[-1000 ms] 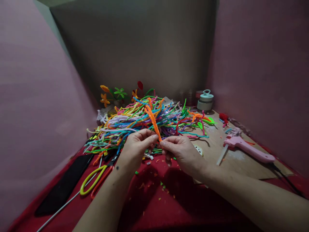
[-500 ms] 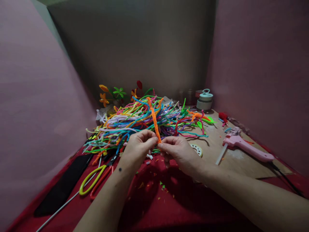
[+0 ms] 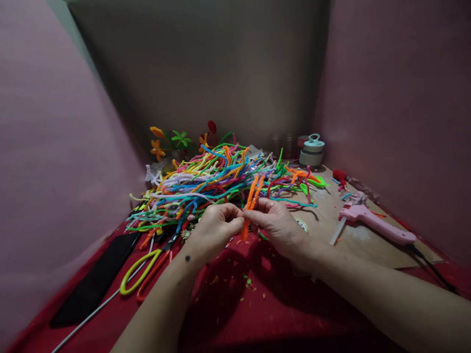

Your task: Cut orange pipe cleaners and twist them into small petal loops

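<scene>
Orange pipe cleaners [image 3: 253, 198] stand up from between my two hands, split into two strands at the top, with a short end below the fingers. My right hand [image 3: 274, 223] pinches them near the middle. My left hand [image 3: 221, 223] is closed, its thumb and fingertip pressed together at the left side of the orange strands; its exact hold is partly hidden. Behind the hands lies a large pile of many-coloured pipe cleaners [image 3: 198, 179].
Yellow-and-red-handled scissors [image 3: 127, 279], a white rod [image 3: 88, 318] and a black flat object [image 3: 95, 282] lie left. A pink glue gun [image 3: 377, 225] rests on a brown board [image 3: 390, 255] at right. Fuzzy flowers [image 3: 157, 147] and a lidded jar [image 3: 312, 151] stand behind.
The orange piece has shifted right and lower in my hands. It now shows two separate strands above and an end below the fingers. Both hands stay close together.
</scene>
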A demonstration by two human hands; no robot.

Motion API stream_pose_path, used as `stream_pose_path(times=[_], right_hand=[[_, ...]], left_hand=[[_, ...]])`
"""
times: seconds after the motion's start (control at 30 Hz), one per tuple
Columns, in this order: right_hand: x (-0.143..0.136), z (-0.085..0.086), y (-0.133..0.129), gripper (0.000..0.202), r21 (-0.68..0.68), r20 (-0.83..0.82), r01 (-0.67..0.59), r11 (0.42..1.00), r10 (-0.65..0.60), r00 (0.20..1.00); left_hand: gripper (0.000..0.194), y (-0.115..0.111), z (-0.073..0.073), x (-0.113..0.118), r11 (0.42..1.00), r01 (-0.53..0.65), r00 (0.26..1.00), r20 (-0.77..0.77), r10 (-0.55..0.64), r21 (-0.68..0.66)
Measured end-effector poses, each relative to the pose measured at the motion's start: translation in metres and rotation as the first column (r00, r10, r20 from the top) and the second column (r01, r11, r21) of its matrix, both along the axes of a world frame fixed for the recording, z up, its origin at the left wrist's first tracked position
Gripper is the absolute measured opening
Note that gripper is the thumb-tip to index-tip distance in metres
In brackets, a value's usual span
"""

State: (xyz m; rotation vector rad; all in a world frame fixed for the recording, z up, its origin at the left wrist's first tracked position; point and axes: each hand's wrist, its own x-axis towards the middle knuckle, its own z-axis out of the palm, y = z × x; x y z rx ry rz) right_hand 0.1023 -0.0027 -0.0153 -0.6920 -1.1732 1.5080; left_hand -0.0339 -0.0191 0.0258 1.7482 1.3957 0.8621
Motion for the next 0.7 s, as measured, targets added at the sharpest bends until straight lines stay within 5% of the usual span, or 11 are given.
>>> stream_pose_path(times=[0.23, 0.7], right_hand=[[0.0003, -0.0028, 0.0025, 0.022, -0.128, -0.098, -0.066, 0.99, 0.053, 0.994], [-0.0017, -0.0023, 0.0033, 0.021, -0.11, -0.123, -0.041, 0.993, 0.028, 0.992]], left_hand=[[0.008, -0.0004, 0.0008, 0.0004, 0.999, -0.054, 0.998, 0.044, 0.054, 0.007], [0.012, -0.0014, 0.0002, 0.003, 0.997, -0.072, 0.996, -0.047, 0.072, 0.013]])
